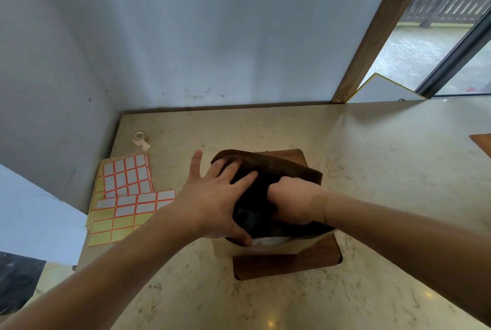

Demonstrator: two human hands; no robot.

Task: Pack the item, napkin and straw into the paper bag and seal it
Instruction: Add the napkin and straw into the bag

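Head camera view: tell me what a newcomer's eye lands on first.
Two bare hands meet at the center on a dark paper bag standing on a wooden board: the left hand spread across its side, the right hand reaching inside. Red-bordered label sheets lie left.

A single wide-angle camera worn on the person's head looks forward and steeply down over both forearms onto the table, close enough that the left hand and right hand sit near the middle of the frame. It faces into a corner where a pale wall meets the table's far edge, with lines bowed by the lens toward the borders. At upper right the view reaches past a wooden post to a glazed opening.
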